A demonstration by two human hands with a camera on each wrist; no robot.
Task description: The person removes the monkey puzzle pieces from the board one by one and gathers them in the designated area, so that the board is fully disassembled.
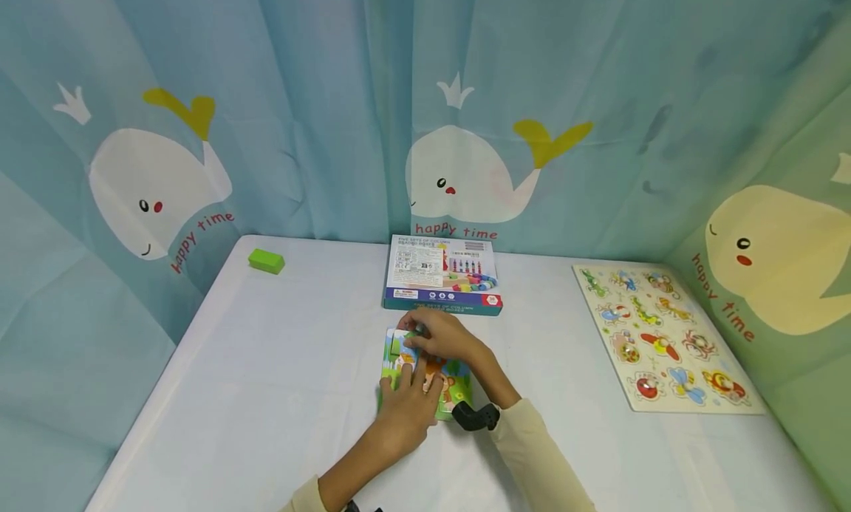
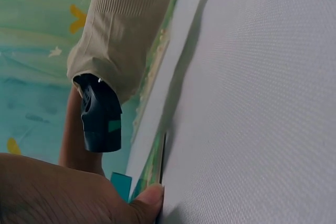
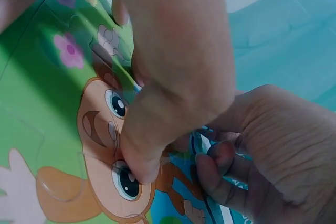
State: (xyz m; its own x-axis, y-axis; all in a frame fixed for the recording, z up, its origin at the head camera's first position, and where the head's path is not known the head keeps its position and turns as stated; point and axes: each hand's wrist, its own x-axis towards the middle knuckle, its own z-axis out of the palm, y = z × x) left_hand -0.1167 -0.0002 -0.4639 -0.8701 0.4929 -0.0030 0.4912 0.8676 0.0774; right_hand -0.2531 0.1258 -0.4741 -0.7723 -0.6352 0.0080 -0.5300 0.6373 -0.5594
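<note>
Left hand (image 1: 407, 408), fingers spread, pressed monkey jigsaw (image 1: 460, 385); right hand (image 1: 442, 337), fingers curled, pinched its edge beyond left; bead-set box (image 1: 442, 275) lay just past right hand.

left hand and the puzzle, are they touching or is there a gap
Touching: in the right wrist view, a fingertip of the left hand rests on the monkey's face printed on the puzzle.

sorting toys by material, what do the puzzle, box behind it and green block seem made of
Puzzle: printed card or thin wood, perhaps glossy; pale glints along seams. Box: likely smooth printed cardboard, crisp edges. Green block: painted wood or plastic, even colour; can't tell which.
</note>
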